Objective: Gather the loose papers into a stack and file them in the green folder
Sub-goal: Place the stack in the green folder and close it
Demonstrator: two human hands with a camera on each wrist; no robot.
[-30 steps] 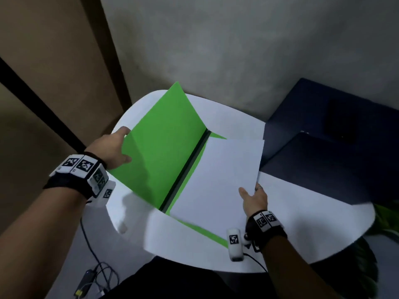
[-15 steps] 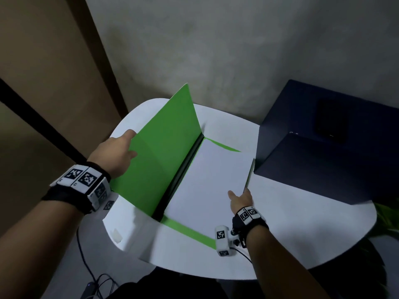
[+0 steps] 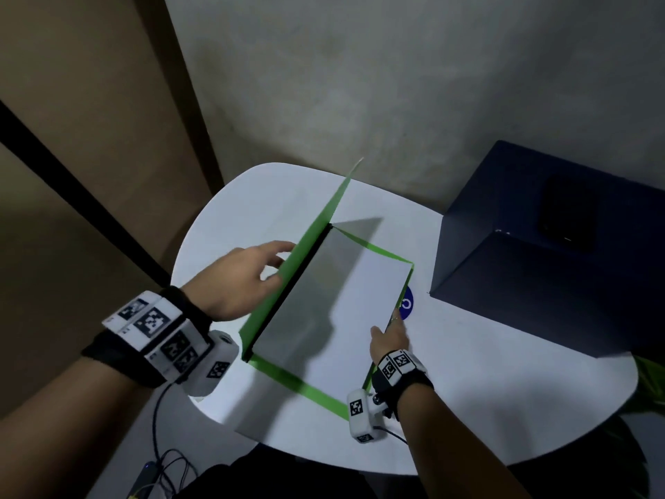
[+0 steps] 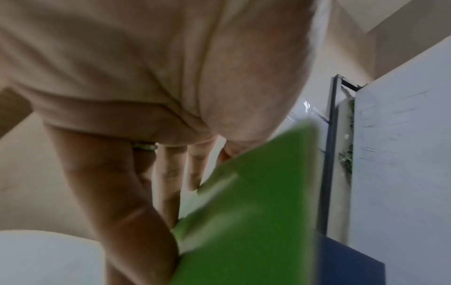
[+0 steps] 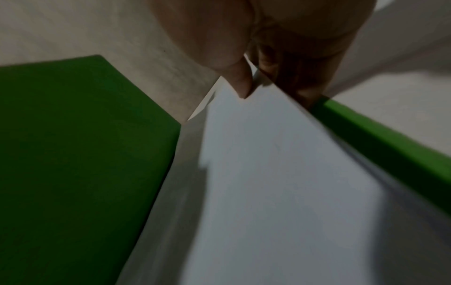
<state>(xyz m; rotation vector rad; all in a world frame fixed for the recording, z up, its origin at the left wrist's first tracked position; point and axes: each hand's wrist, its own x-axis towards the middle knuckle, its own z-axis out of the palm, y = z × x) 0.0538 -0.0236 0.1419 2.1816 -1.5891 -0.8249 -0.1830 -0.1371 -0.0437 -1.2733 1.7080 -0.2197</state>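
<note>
The stack of white papers (image 3: 345, 311) now lies squarely inside the open green card folder (image 3: 298, 381), pinched at its near-right edge by the right hand (image 3: 390, 334). The left hand (image 3: 241, 279), fingers loosely spread, has tipped the cover upright (nearly closing), so filing looks almost finished.

Paper, card and painted surfaces, nearly all of it matt.

The green folder (image 3: 288, 381) looks like thin matt card or plastic, which of the two I cannot tell, with a darker strip along its spine; its raised cover (image 4: 256, 212) shows no shine. The papers (image 3: 345, 311) inside are plain white sheets, smooth and dull, their edges crisp in the right wrist view (image 5: 280, 173). The table (image 3: 503, 372) has a smooth white top with a faint satin sheen. The dark blue box (image 3: 539, 282) beside it looks matt and even. The wall (image 3: 396, 84) behind is rough, mottled grey plaster. The wristbands (image 3: 406, 383) are black cloth carrying white plastic blocks.
</note>
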